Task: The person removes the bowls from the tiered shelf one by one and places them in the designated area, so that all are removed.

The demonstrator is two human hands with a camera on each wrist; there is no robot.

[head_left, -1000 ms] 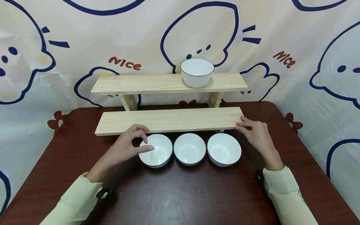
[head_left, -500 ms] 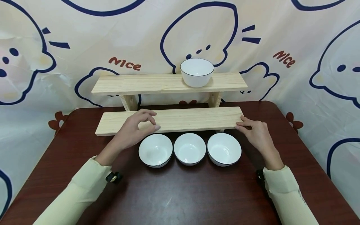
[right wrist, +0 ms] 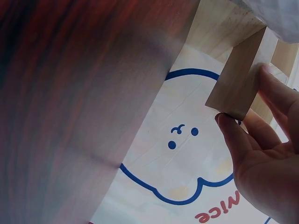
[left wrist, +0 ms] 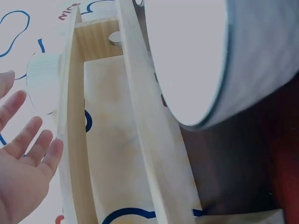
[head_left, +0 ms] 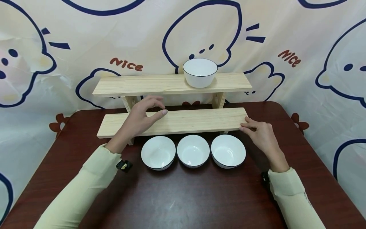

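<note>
A two-tier wooden shelf has a lower board (head_left: 197, 121) and an upper board (head_left: 143, 85). My right hand (head_left: 261, 135) pinches the right end of the lower board; thumb and fingers meet its corner in the right wrist view. Over the left part of that board hovers my left hand (head_left: 143, 116), fingers loosely bent and holding nothing. One white dark-rimmed bowl (head_left: 200, 79) stands on the upper board. Three similar bowls, left (head_left: 158, 152), middle (head_left: 193, 151) and right (head_left: 228, 151), sit in a row on the table before the shelf.
The dark red-brown table (head_left: 186, 197) reaches back to a cartoon-printed cloth (head_left: 94, 38) that hangs behind and at both sides. Wooden uprights (head_left: 218, 100) join the two boards. The bowls stand close along the shelf's front.
My left hand has risen from over the left bowl, moving away from me and slightly right, to above the lower board. My right hand has kept its grip; the bowls have not moved.
</note>
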